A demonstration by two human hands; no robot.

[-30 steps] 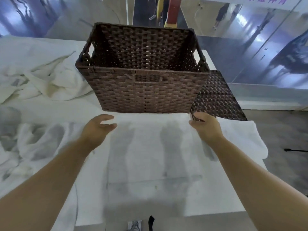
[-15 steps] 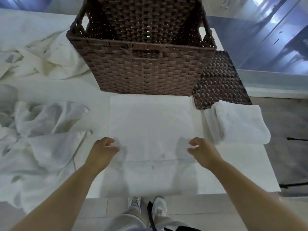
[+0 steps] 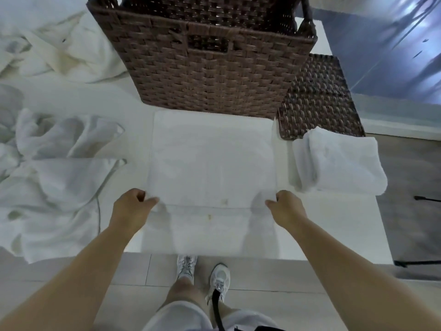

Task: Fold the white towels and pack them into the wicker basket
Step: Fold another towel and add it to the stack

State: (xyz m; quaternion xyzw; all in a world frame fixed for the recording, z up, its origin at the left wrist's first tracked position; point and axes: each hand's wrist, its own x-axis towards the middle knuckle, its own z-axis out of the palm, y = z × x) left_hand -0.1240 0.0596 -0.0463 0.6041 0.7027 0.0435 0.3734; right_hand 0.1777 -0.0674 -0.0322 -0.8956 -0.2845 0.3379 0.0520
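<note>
At six o'clock from the wicker basket [image 3: 205, 56], a white towel [image 3: 212, 163] lies flat, mid-fold; left hand [image 3: 130, 211] and right hand [image 3: 286, 209] pinch its folded edge. Next, likely another fold, keeping corners square.

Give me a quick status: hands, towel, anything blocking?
Left hand and right hand pinch the flat white towel's folded edge. Brown wicker basket stands just beyond. Nothing between them.
</note>
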